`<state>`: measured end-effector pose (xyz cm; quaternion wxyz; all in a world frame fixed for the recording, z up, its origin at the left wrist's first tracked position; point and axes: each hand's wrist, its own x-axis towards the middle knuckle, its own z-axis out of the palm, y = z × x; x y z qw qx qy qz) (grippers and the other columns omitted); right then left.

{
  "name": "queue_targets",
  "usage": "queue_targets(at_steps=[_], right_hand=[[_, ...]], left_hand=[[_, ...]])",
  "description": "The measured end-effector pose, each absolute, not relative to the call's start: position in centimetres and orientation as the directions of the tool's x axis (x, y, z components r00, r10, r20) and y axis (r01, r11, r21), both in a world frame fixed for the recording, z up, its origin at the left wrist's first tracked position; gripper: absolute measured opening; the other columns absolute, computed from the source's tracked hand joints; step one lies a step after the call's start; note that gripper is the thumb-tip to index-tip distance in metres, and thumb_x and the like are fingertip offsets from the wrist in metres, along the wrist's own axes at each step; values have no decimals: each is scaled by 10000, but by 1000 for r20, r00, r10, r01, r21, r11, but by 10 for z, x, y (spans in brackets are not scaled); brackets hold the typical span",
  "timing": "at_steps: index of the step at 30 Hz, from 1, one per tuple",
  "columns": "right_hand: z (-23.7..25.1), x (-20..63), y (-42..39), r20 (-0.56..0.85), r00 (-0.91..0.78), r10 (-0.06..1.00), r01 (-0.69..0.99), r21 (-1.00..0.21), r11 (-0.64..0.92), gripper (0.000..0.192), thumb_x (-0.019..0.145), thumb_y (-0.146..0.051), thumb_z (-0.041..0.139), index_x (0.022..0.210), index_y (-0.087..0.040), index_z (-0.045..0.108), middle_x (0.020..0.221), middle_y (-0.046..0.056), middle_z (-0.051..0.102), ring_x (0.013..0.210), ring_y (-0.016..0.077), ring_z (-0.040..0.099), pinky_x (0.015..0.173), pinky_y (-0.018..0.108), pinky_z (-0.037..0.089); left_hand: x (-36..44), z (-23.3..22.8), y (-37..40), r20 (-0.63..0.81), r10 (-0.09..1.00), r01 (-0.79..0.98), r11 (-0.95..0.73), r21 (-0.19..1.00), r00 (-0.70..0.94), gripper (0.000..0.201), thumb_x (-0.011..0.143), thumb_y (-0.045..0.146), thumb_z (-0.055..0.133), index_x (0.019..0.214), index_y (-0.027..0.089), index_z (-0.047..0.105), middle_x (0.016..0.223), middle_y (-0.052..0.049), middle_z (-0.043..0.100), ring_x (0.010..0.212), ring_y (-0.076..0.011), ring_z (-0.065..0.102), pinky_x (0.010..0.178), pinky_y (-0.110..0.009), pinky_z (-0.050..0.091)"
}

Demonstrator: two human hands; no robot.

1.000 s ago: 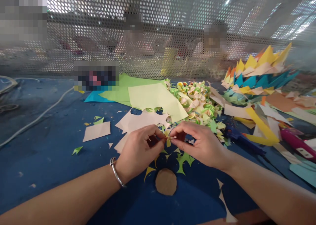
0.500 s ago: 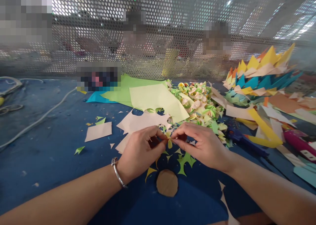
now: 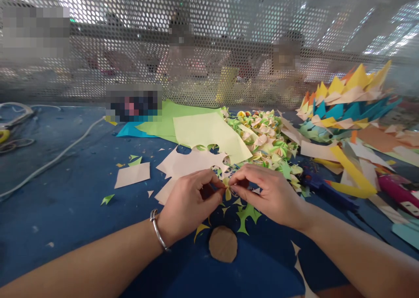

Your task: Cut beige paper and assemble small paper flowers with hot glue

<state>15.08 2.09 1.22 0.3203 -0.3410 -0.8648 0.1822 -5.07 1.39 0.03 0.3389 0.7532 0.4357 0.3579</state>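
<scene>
Both my hands pinch a small yellow paper piece [image 3: 227, 193] above the blue table [image 3: 65, 202].

From the left: a white cord [image 3: 59, 156] runs across the tabletop, with a pale paper scrap [image 3: 132, 175] lying near it. My left hand [image 3: 188, 202], a silver bracelet [image 3: 159, 230] on its wrist, closes thumb and forefinger on the yellow piece from one side. My right hand [image 3: 268, 193] clamps the same piece from the other side, fingertips almost touching. The piece sits between my hands, just above a brown paper disc [image 3: 223, 244] and green star-shaped scraps [image 3: 247, 213]. Behind my hands lies a light yellow sheet [image 3: 209, 132] with cut-outs, then a heap of small folded paper flowers [image 3: 266, 141]. Farther right, a stack of coloured pointed paper [image 3: 347, 101] sits near the table's edge.
</scene>
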Motion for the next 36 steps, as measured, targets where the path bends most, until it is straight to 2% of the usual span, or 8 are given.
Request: queue_targets(at_steps=[11,18,36], right_hand=[[12,152,21,432,-558,709,490,-518,701,62,906,-174,583,875,-155,634,763,19,621,708,109,580,644,244,478],[12,152,20,457,-529,715,495,-518,697,67,902,-181,591,947,-154,634,842,36,654,707,104,617,651,231,521],[11,152,21,467,-562,682,483,-485,729,74,904,-162,582,962,-145,625,842,52,632,746,124,594,663,247,514]], left_hand=[[-50,-2,15,253,898,388,-390,835,360,80,763,135,569,727,156,637,630,10,616,533,-85,531,492,-205,420],[-51,-3,14,184,918,350,-311,883,351,78,776,171,567,765,158,643,606,5,624,517,-96,539,468,-203,428],[-49,-1,14,203,901,343,-343,875,384,85,778,147,564,739,148,639,606,18,598,507,-71,513,473,-184,402]])
